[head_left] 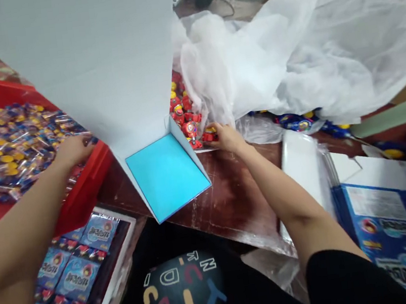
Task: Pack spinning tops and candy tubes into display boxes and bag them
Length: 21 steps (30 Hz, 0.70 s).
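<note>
My left hand [73, 151] reaches over the near right side of a red bin [95, 168]. Its fingers are bent together at the edge of a heap of small clear-wrapped packets [11, 147], blue and yellow inside; what they grip is not clear. My right hand [228, 137] has its fingers closed around a small red toy figure [210, 135] at the near edge of a pile of red and yellow toy figures [188, 116]. Between my hands stands a white box with its tall lid up, its light-blue bottom [169, 176] bare.
White plastic bags [247, 61] lie behind my right hand. Blue printed cartons [385, 227] and a white flat pack [301, 174] are at right. A tray [111, 278] of blue printed packs sits at lower left. The brown tabletop [238, 192] shows in front.
</note>
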Each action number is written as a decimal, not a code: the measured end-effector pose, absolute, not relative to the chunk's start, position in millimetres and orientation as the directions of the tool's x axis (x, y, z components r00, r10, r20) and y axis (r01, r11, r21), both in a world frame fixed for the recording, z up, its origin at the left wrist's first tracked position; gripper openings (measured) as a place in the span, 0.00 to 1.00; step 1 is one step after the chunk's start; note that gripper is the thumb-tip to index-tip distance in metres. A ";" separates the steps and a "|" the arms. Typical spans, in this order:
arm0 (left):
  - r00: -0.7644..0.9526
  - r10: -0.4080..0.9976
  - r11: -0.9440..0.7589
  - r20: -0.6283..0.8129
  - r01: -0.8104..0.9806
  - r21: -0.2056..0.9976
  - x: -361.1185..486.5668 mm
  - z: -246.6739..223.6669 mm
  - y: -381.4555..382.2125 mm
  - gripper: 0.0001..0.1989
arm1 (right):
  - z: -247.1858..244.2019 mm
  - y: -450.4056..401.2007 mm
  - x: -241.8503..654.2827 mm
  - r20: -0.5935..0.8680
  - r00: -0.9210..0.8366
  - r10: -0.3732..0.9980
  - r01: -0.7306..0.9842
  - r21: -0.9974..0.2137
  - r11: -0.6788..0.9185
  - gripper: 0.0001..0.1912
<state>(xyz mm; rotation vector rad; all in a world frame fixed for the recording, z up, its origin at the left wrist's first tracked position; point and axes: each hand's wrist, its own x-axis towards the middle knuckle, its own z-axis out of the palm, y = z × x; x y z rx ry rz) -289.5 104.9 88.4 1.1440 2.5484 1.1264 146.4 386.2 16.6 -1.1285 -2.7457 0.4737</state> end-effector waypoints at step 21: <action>-0.383 0.894 0.263 -0.234 0.022 0.965 -59.5 103.0 22.0 0.23 | 98.1 240.5 117.8 0.461 -0.843 0.278 -0.265 -0.805 0.530 0.20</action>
